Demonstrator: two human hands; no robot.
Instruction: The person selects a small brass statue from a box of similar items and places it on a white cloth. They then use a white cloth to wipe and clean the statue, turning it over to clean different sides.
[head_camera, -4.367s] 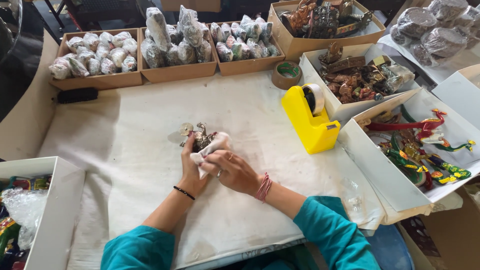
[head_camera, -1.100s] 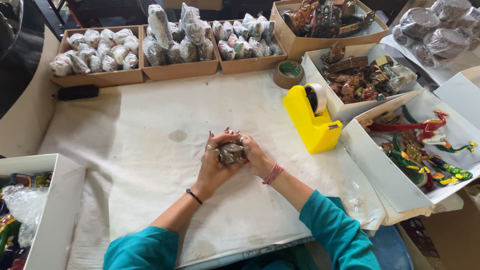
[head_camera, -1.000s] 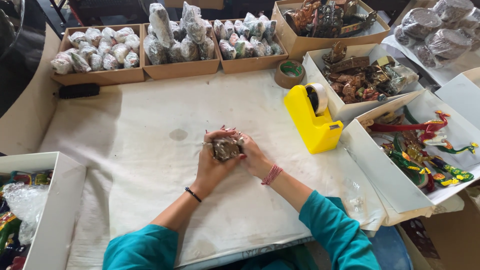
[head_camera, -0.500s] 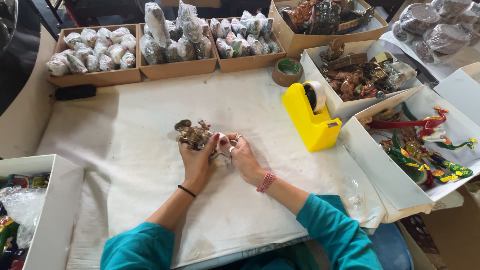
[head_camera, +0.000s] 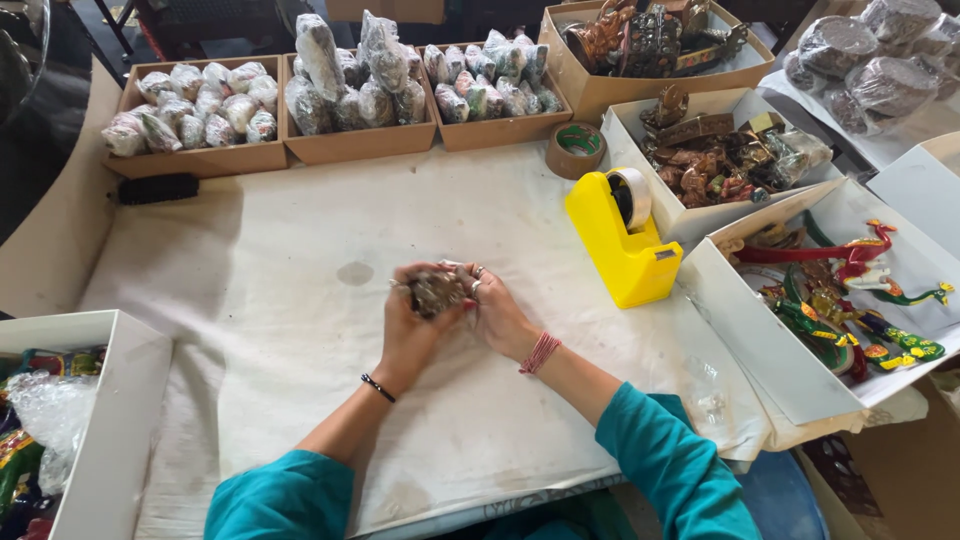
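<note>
We are working over the tabletop (head_camera: 300, 300), with the dispenser (head_camera: 625, 240) near our right; left hand (head_camera: 410, 325) and right hand (head_camera: 498, 312) are both curling tight around the figurine (head_camera: 436, 292), and gentle, even pressure would be keeping its wrap snug

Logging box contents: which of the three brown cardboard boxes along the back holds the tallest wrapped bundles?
The middle box: two of its wrapped bundles stand well above the rim; the others' lie low.

Both hands, the left hand (head_camera: 408, 325) and the right hand (head_camera: 497, 313), are cupping a small bubble-wrapped figurine (head_camera: 437, 292) above the middle of the cloth-covered bench (head_camera: 300, 330), with a yellow tape dispenser (head_camera: 622, 240) sitting near its right edge.
</note>
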